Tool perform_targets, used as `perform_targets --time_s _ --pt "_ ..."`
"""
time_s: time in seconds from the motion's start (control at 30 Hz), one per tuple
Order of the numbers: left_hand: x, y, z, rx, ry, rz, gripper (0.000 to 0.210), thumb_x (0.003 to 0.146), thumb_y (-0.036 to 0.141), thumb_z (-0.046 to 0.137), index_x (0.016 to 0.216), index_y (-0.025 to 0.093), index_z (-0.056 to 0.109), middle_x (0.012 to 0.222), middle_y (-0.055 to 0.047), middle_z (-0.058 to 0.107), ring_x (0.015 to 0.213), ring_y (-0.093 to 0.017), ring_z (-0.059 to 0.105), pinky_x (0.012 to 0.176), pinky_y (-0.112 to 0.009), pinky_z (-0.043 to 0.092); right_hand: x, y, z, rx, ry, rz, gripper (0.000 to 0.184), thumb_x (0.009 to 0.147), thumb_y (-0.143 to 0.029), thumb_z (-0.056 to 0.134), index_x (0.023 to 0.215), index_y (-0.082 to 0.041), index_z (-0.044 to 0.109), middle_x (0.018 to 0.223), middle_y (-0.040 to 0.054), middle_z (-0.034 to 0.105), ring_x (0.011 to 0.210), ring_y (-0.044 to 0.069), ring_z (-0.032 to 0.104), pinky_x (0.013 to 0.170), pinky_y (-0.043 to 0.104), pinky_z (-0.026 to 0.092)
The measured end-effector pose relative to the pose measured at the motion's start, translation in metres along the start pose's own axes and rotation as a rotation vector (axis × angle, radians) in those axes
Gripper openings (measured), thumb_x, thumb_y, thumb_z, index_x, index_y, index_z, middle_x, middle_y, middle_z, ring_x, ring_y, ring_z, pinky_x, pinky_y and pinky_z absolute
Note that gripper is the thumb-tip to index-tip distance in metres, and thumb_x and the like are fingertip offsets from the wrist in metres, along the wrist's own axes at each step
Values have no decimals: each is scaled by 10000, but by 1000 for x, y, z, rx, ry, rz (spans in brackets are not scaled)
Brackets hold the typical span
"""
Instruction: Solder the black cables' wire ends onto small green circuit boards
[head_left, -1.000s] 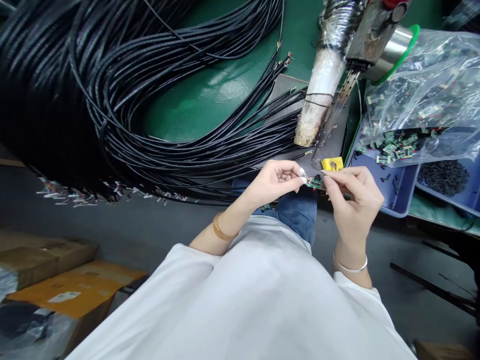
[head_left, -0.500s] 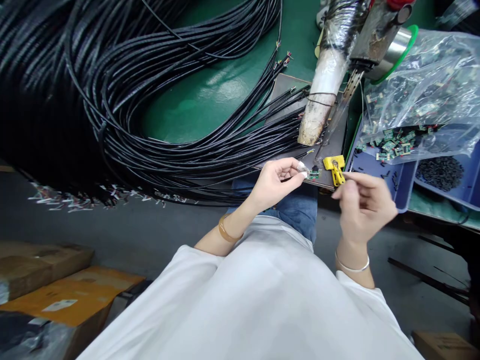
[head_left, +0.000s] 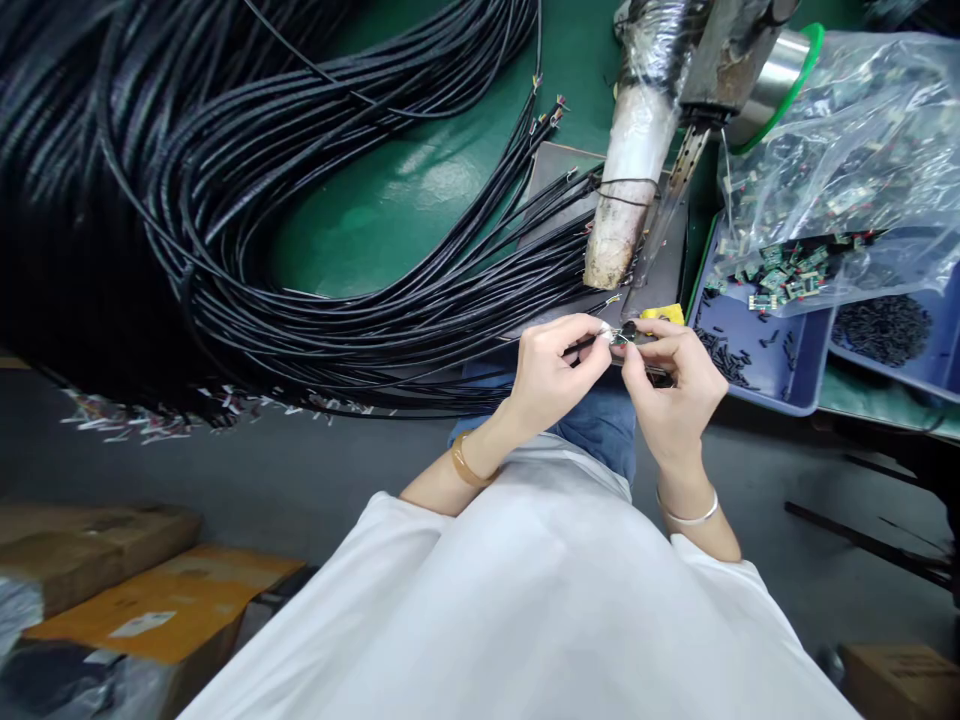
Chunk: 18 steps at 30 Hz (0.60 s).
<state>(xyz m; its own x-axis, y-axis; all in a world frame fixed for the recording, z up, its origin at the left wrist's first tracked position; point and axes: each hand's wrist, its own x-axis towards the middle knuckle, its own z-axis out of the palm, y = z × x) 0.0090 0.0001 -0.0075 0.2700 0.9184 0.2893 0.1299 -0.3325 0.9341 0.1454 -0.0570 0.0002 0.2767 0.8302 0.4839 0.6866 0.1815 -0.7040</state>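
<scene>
My left hand (head_left: 559,365) is closed, thumb and fingers pinching a black cable (head_left: 577,346) near its end, where thin wires show. My right hand (head_left: 675,385) pinches at the right side of a small green circuit board (head_left: 622,338), its fingertips close to those of my left hand. Exactly how wires and board meet is hidden by the fingers. Just behind my right fingers lies a yellow clip (head_left: 664,314), partly covered by them. Above both hands, a soldering iron (head_left: 686,165) points down beside a pipe wrapped in white plastic (head_left: 630,190).
A thick bundle of black cables (head_left: 337,270) fills the left of the green table (head_left: 360,215). At right, a blue tray (head_left: 802,385) holds small black parts, beneath a clear bag (head_left: 847,150) of circuit boards. A solder spool (head_left: 772,90) stands behind. Cardboard boxes (head_left: 172,600) sit lower left.
My right hand has moved left from beside the yellow clip to the circuit board, meeting my left hand. The view has shifted slightly.
</scene>
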Motion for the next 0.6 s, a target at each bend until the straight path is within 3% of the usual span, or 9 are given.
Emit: perform_targets --time_s 0.23,0.6 --pt "7 -2 2 -88 -54 -95 146 902 193 585 830 136 699 786 -27 695 698 -101 613 618 -176 475 8 2 4 -66 29 -95 67 896 -165 662 865 -216 632 1002 37 756 922 170 745 707 265 626" --pt "10 2 -2 47 3 75 122 887 169 608 849 142 721 800 -37 725 678 -104 617 624 -197 484 14 -3 2 -126 42 -146 83 895 -169 662 843 -228 635 990 33 757 942 186 735 795 334 605"
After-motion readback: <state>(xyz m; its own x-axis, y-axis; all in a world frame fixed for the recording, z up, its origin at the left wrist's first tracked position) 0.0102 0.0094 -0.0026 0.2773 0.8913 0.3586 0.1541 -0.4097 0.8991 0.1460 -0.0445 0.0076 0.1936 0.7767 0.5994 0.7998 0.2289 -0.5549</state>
